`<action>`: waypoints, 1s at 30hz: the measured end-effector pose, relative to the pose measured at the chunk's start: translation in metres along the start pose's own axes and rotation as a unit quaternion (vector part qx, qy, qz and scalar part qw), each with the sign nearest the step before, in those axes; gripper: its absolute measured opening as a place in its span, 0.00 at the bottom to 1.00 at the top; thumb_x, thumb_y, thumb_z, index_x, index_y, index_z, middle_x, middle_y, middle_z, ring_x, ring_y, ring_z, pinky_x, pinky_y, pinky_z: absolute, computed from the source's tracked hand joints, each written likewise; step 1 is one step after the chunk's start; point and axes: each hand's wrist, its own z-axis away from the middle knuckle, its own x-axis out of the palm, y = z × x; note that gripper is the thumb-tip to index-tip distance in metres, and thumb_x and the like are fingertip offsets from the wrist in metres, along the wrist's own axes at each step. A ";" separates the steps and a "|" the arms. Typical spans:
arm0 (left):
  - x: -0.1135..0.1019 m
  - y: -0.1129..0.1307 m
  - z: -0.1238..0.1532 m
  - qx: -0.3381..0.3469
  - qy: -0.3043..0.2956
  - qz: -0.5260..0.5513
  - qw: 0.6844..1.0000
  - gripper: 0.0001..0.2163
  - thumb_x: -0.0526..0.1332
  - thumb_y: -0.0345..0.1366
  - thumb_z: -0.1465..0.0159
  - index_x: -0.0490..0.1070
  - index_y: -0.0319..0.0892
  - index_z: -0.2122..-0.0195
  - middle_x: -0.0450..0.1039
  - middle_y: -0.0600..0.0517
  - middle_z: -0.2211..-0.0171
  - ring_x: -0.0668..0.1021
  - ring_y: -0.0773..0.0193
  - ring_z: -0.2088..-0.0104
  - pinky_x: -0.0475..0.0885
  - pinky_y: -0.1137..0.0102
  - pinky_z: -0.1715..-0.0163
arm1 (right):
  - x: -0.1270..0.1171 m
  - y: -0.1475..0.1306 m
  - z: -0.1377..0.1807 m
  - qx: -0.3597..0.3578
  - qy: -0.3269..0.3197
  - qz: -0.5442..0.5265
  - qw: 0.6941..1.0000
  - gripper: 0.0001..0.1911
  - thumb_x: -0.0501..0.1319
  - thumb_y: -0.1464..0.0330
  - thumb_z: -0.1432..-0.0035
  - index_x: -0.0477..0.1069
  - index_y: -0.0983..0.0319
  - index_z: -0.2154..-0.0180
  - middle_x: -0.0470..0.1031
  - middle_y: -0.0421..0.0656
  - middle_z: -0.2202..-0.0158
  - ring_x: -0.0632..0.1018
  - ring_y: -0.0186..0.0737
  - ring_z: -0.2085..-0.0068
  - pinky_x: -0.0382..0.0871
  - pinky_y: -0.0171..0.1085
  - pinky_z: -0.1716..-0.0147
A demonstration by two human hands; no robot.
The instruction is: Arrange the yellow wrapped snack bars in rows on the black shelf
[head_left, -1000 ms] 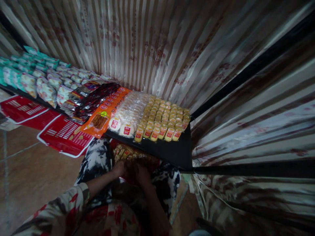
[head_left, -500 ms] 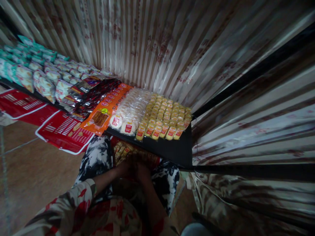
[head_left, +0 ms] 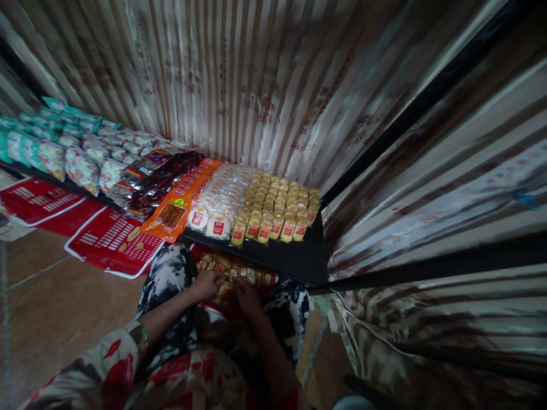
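Note:
Between my knees, partly under the black shelf, sits a red box (head_left: 222, 310) filled with small golden wrapped snack packets (head_left: 254, 275). Both hands reach down into it. My left hand (head_left: 208, 284) has its fingers curled and closed at a wrapped snack packet (head_left: 224, 291) on the left side of the box. Just to the right, my right hand (head_left: 246, 293) closes its fingertips on the same cluster of packets. The light is dim, and the exact grip of the fingers is partly hidden.
On the black shelf (head_left: 294, 259) stand rows of yellow snack packets (head_left: 265, 225), white round packets (head_left: 217, 225), an orange bag (head_left: 171, 213), dark packs (head_left: 158, 182), and white and green bags (head_left: 81, 168). Red printed sheets (head_left: 115, 242) hang below. A striped curtain (head_left: 256, 85) lies behind.
My hands have drawn apart a little, and more golden packets in the box show between them. The view has shifted slightly, while the goods on the shelf have stayed put.

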 end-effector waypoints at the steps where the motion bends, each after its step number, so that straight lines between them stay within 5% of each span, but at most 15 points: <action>1: -0.007 0.004 -0.001 0.001 0.006 0.027 1.000 0.12 0.50 0.36 0.40 0.73 0.42 0.64 0.75 0.49 0.66 0.75 0.60 0.62 0.66 0.70 0.61 | -0.004 -0.002 0.002 -0.009 0.011 -0.066 0.998 0.18 0.46 0.66 0.40 0.71 0.61 0.55 0.75 0.45 0.54 0.73 0.38 0.52 0.64 0.40 0.51; 5: -0.025 0.024 -0.009 0.008 0.030 0.166 0.986 0.11 0.52 0.37 0.42 0.72 0.38 0.69 0.72 0.53 0.73 0.73 0.66 0.70 0.65 0.75 0.69 | -0.027 -0.009 0.015 -0.019 0.038 -0.230 0.972 0.19 0.53 0.57 0.45 0.72 0.60 0.57 0.75 0.45 0.56 0.75 0.43 0.54 0.66 0.44 0.52; 9: -0.030 0.050 -0.013 0.007 -0.019 0.313 0.949 0.14 0.54 0.45 0.43 0.69 0.37 0.71 0.65 0.57 0.80 0.66 0.72 0.79 0.61 0.77 0.78 | -0.050 -0.015 0.032 -0.011 0.048 -0.307 0.950 0.23 0.58 0.54 0.49 0.70 0.61 0.55 0.76 0.46 0.57 0.76 0.45 0.57 0.70 0.43 0.57; 14: -0.034 0.080 -0.013 0.042 -0.054 0.436 0.897 0.21 0.63 0.46 0.50 0.68 0.37 0.58 0.70 0.54 0.71 0.71 0.70 0.72 0.65 0.75 0.71 | -0.074 -0.024 0.043 0.016 0.085 -0.394 0.915 0.24 0.56 0.52 0.49 0.69 0.61 0.56 0.77 0.45 0.62 0.77 0.44 0.62 0.72 0.42 0.62; 17: -0.036 0.092 -0.019 0.074 -0.057 0.415 0.905 0.23 0.65 0.39 0.50 0.66 0.38 0.54 0.71 0.52 0.66 0.72 0.68 0.68 0.66 0.74 0.66 | -0.083 -0.025 0.044 0.016 0.107 -0.391 0.914 0.22 0.55 0.53 0.47 0.69 0.61 0.57 0.77 0.45 0.63 0.77 0.43 0.63 0.72 0.41 0.63; 20: -0.039 0.105 -0.028 0.096 -0.037 0.364 0.926 0.19 0.61 0.35 0.48 0.66 0.37 0.54 0.72 0.51 0.65 0.73 0.67 0.66 0.67 0.73 0.65 | -0.088 -0.022 0.041 0.006 0.170 -0.325 0.930 0.23 0.54 0.55 0.47 0.68 0.62 0.54 0.76 0.48 0.60 0.77 0.43 0.62 0.72 0.41 0.62; 24: -0.040 0.127 -0.045 0.133 -0.001 0.313 0.941 0.18 0.58 0.32 0.46 0.66 0.37 0.53 0.72 0.50 0.64 0.73 0.65 0.64 0.68 0.72 0.63 | -0.098 -0.021 0.035 -0.032 0.349 -0.080 0.933 0.22 0.54 0.59 0.45 0.66 0.62 0.51 0.70 0.51 0.51 0.70 0.47 0.51 0.64 0.47 0.51; 30: -0.038 0.165 -0.071 0.167 0.044 0.224 0.959 0.17 0.57 0.31 0.46 0.67 0.36 0.54 0.72 0.50 0.64 0.73 0.64 0.65 0.68 0.70 0.61 | -0.120 -0.023 0.025 -0.086 0.397 0.072 0.911 0.23 0.53 0.60 0.42 0.63 0.63 0.47 0.69 0.50 0.51 0.67 0.45 0.49 0.61 0.45 0.49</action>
